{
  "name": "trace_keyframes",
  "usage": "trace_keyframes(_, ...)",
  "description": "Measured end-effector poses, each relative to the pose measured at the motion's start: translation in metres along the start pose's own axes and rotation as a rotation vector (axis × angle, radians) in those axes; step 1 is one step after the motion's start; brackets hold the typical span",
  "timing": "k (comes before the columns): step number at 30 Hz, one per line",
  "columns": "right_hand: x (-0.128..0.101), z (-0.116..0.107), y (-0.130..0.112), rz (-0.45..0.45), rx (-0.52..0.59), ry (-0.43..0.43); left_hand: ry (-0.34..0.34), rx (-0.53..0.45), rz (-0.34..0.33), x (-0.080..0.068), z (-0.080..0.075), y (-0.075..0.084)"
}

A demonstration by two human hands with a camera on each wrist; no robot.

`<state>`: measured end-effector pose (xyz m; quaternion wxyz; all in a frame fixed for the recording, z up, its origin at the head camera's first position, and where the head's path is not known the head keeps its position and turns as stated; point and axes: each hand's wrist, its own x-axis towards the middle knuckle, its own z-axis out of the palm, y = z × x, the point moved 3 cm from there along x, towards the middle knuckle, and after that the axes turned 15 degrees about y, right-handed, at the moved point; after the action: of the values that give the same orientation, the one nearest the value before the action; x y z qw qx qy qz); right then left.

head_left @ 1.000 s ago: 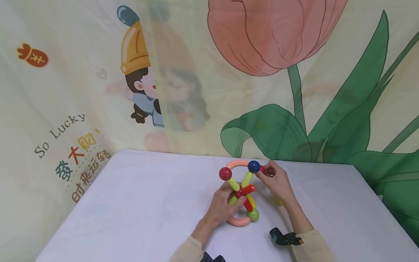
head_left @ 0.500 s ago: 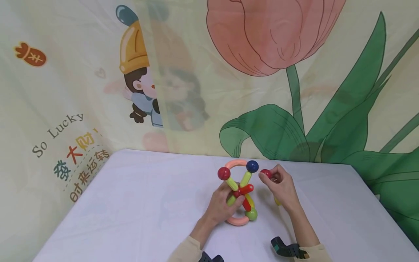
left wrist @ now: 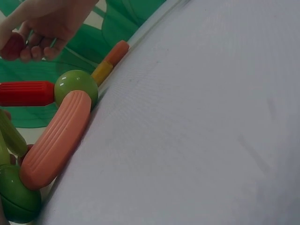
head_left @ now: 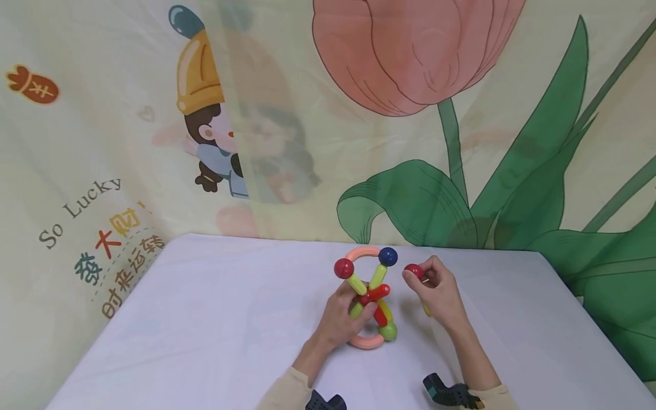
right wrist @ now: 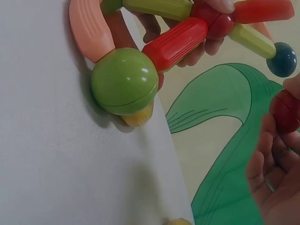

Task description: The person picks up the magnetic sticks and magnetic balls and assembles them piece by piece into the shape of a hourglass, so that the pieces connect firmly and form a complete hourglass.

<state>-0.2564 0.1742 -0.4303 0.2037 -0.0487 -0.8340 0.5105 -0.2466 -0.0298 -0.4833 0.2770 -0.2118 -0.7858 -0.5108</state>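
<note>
My left hand [head_left: 338, 322] grips a toy built of magnetic sticks and balls by its central red ball [right wrist: 215, 21]. Yellow-green sticks run from there to a red ball [head_left: 344, 268] and a dark blue ball [head_left: 388, 257], bridged at the top by a pink curved stick [head_left: 363, 251]. A red stick [head_left: 379, 292] juts out rightward. Low down, a second pink curved stick [left wrist: 58, 140] joins a green ball [right wrist: 124, 82], close over the table. Right of the blue ball and apart from it, my right hand [head_left: 441, 293] pinches a loose red ball [head_left: 413, 271].
The toy is over a white-covered table [head_left: 205, 319]. A yellow piece [head_left: 427, 310] lies partly hidden behind my right hand. Behind the table hangs a printed cloth [head_left: 287, 216]. Black devices sit on both wrists, the right one [head_left: 451, 393] near the table's front.
My right hand has drawn the loose red ball rightward, away from the blue ball that it was right beside. My left hand keeps its hold on the toy. The head view has shifted slightly.
</note>
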Motion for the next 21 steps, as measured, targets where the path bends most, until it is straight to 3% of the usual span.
trace_keyframes(5, -0.004, -0.003, -0.002, -0.085, 0.052, -0.043, -0.002, 0.017, 0.018, -0.001, 0.0, 0.0)
trace_keyframes(11, -0.008, -0.007, -0.009, -0.252, 0.134, -0.123, 0.004, 0.094, 0.063, -0.003, 0.0, 0.004)
trace_keyframes(15, -0.011, -0.009, -0.018, -0.352, 0.163, -0.157, 0.013, 0.09, 0.059, -0.001, 0.001, 0.005)
trace_keyframes(21, -0.013, -0.009, -0.026, -0.389, 0.123, -0.172, 0.0, 0.056, 0.035, 0.002, 0.0, 0.006)
